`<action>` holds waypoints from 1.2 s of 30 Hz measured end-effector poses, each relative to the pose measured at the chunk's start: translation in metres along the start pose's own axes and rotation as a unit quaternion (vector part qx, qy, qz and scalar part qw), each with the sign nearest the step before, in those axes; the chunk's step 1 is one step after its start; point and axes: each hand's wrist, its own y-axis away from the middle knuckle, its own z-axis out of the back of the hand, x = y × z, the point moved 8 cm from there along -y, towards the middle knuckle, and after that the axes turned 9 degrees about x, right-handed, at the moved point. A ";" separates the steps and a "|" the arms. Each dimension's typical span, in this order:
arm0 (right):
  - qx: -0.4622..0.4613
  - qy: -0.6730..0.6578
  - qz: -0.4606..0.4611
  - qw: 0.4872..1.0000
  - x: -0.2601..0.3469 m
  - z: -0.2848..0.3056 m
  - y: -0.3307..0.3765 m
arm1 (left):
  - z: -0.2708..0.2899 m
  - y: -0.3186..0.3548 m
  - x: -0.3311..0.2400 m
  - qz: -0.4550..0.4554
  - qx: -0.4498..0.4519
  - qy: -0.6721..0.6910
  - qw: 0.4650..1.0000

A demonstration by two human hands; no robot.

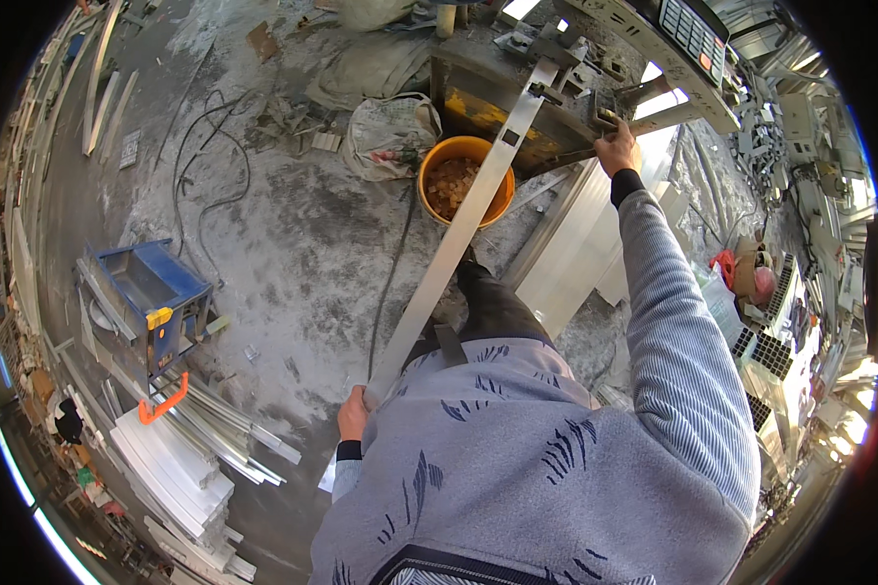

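Observation:
A long silver metal profile (449, 244) slants from beside my waist up to a dirty bench machine (502, 93). My left hand (352, 417) is closed round its near end, low by my left hip. The profile's far end rests on the machine among metal parts, and a small square cutout shows near that end. With my arm stretched forward, my right hand (618, 148) is closed at a dark handle (606, 118) on the machine's right side. The fingertips there are partly hidden.
Under the profile stands an orange bucket (506, 200) holding brownish scraps. A white sack (390, 136) and a loose cable (205, 185) lie on the dusty floor. At left are a blue machine (151, 278) and stacked metal profiles (166, 468). Wide panels (576, 253) lean below my right arm.

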 end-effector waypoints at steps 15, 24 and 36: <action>0.038 0.180 -0.013 0.983 0.016 0.005 -0.003 | -0.002 -0.006 0.005 -0.028 -0.021 -0.032 0.999; 0.037 0.086 0.006 0.996 0.037 0.000 0.010 | -0.004 -0.004 0.003 -0.040 -0.036 -0.031 0.998; 0.252 -0.543 -0.034 0.800 0.120 -0.119 0.014 | -0.007 -0.006 0.011 -0.015 -0.040 -0.029 0.999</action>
